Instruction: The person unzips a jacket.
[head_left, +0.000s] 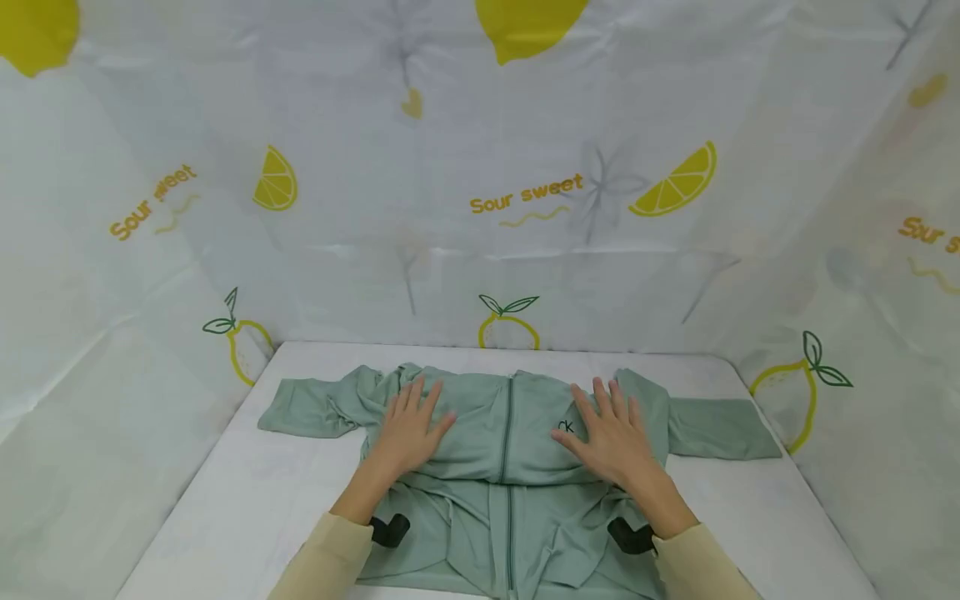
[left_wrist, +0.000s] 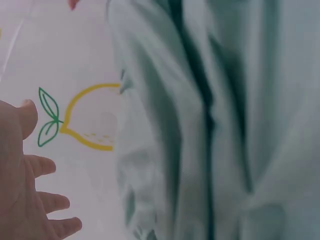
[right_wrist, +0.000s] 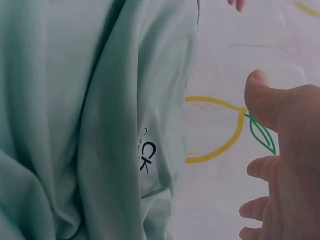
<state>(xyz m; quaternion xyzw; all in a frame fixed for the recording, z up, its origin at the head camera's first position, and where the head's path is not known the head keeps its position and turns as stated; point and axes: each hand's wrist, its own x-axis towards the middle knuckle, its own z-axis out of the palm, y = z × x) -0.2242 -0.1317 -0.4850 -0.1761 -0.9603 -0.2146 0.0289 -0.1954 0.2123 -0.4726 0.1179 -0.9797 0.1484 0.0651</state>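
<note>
A sage-green zip-up jacket [head_left: 468, 425] lies front up, its sleeves spread to both sides and a zipper [head_left: 507, 429] down the middle. Small black CK lettering [right_wrist: 147, 156] marks its chest. Over the upper chest on the left side is my left hand [head_left: 410, 429], palm down with fingers spread. My right hand [head_left: 615, 437] is on the opposite side, beside the lettering, its fingers spread too. Neither hand grips any cloth. In the wrist views, the fingers of each hand extend past loose folds of the jacket. Across its middle the fabric bunches into a crosswise fold.
The jacket lies on a white table [head_left: 217, 500], with the left sleeve end [head_left: 300, 408] and right sleeve end [head_left: 727, 429] near the table's sides. A white curtain [head_left: 360, 208] printed with lemons surrounds the table at the back and sides. Black straps [head_left: 632, 536] show at both wrists.
</note>
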